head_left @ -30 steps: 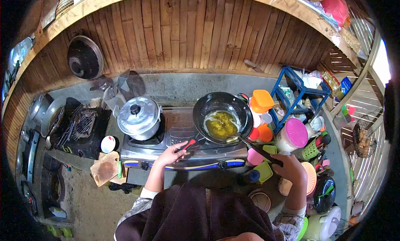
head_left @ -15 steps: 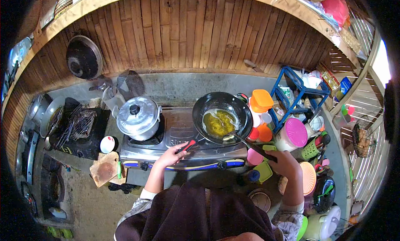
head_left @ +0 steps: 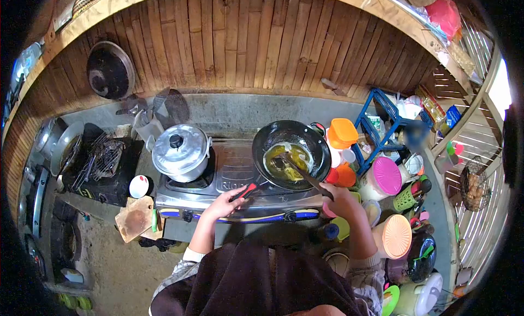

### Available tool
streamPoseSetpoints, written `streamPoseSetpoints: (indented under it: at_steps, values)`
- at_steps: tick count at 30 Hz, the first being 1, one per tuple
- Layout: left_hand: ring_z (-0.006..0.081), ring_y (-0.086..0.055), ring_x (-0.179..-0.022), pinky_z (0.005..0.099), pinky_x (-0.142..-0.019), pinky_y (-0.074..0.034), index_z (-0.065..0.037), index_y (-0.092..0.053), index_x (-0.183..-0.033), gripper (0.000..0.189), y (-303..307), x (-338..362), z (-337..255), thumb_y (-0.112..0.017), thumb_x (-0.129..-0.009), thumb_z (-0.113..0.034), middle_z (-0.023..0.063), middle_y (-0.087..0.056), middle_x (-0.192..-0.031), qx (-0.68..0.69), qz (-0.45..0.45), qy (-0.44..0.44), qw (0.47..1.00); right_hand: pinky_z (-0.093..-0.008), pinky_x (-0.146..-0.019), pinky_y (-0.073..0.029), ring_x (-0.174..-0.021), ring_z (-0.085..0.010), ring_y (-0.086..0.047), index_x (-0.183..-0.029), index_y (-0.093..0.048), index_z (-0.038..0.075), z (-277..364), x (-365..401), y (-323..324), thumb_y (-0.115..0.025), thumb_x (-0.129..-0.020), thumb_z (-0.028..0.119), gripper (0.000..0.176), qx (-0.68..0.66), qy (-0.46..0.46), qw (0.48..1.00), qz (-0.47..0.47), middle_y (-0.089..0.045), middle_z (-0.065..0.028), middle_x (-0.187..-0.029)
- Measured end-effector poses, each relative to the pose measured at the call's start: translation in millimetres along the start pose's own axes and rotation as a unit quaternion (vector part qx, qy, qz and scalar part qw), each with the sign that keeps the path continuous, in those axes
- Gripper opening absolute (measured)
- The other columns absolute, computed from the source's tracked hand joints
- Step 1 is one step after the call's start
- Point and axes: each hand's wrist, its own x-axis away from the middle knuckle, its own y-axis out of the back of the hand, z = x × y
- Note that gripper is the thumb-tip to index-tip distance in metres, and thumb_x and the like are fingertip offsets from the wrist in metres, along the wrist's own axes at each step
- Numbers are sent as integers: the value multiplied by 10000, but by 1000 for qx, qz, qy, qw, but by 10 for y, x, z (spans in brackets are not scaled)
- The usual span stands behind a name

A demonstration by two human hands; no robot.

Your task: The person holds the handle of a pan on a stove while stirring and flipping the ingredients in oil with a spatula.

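Note:
A black wok (head_left: 291, 152) with yellow oily food sits on the right burner of a steel gas stove (head_left: 234, 177). My left hand (head_left: 224, 202) grips the wok's red and black handle (head_left: 246, 190) at the stove's front. My right hand (head_left: 341, 198) holds a long dark spatula (head_left: 303, 174); its blade lies in the food in the middle of the wok.
A lidded steel pot (head_left: 180, 152) stands on the left burner. Coloured plastic jars (head_left: 385, 177) and a blue rack (head_left: 390, 125) crowd the counter to the right. A cutting board (head_left: 135, 218), a small cup (head_left: 139, 186) and a black grill (head_left: 101, 166) lie to the left. A wooden wall runs behind.
My right hand has moved left and toward the stove, and the spatula's blade has slid from the wok's right edge into the middle of the food. The left hand stays on the handle.

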Motion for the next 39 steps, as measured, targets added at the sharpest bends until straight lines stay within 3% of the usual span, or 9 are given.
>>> streamPoseSetpoints:
  at_steps: [3,12,19,21,28,31,34,36,39]
  values:
    - [24,-397,-469,181,-414,-351,-241,-398,-1302,478,-5,37,-82,-543,-854,-162,-30,-534,-644,5,-2,27,1000,-356,-813,-445,-943,-339,-568,-1146,-507,32,-69,-190,-237,-574,-746,90,410,-43,63,995,-60,-573,-229,-1003]
    - [41,-401,-442,189,-392,-324,-284,-396,-1294,452,-4,-13,15,-532,-874,-191,-18,-488,-628,16,6,28,999,-427,-800,-443,-892,-374,-565,-1177,-489,49,-317,-375,-484,-578,-756,129,438,-28,40,993,-105,-583,-235,-961]
    - [41,-395,-439,193,-377,-310,-283,-382,-1302,458,4,-28,30,-527,-877,-190,-18,-479,-617,3,11,25,1000,-378,-794,-446,-901,-350,-574,-1113,-533,13,-225,-12,-207,-608,-733,89,394,-5,34,993,-110,-585,-240,-956]
    - [39,-397,-460,198,-401,-348,-261,-385,-1307,490,10,-20,11,-551,-852,-187,-19,-524,-635,2,12,30,999,-374,-806,-443,-915,-341,-575,-1106,-548,26,-178,98,-100,-614,-736,109,385,-48,-44,996,-60,-590,-219,-991]
    - [36,-390,-457,197,-399,-336,-249,-408,-1290,472,7,-34,41,-560,-847,-193,-33,-493,-617,5,13,24,1000,-364,-816,-443,-937,-329,-573,-1098,-573,74,79,513,362,-626,-736,141,372,-6,-69,997,-16,-593,-197,-1013]
    - [35,-384,-455,195,-398,-326,-251,-407,-1289,469,6,-28,26,-557,-849,-183,-40,-486,-616,-13,4,35,999,-421,-717,-460,-821,-376,-584,-1074,-587,117,49,637,474,-586,-766,177,313,57,-32,998,-23,-613,-191,-890]
    - [50,-395,-466,204,-409,-328,-256,-386,-1297,449,-1,-9,-10,-528,-875,-191,-23,-475,-631,-25,7,29,999,-412,-730,-456,-847,-369,-577,-1052,-598,107,168,726,628,-583,-765,171,294,46,-35,998,-17,-608,-200,-900]
    - [53,-397,-472,209,-419,-333,-243,-389,-1295,446,-7,-12,4,-530,-874,-196,-22,-476,-629,-26,5,15,1000,-356,-726,-458,-796,-322,-605,-1064,-596,63,248,781,733,-635,-711,121,360,86,-98,991,-4,-614,-204,-895]
    - [54,-400,-479,216,-424,-335,-234,-390,-1295,447,-8,-8,15,-532,-873,-197,-23,-474,-628,-27,10,11,1000,-348,-700,-459,-774,-320,-610,-1063,-592,53,295,895,819,-631,-709,93,359,39,-65,996,-47,-614,-204,-874]
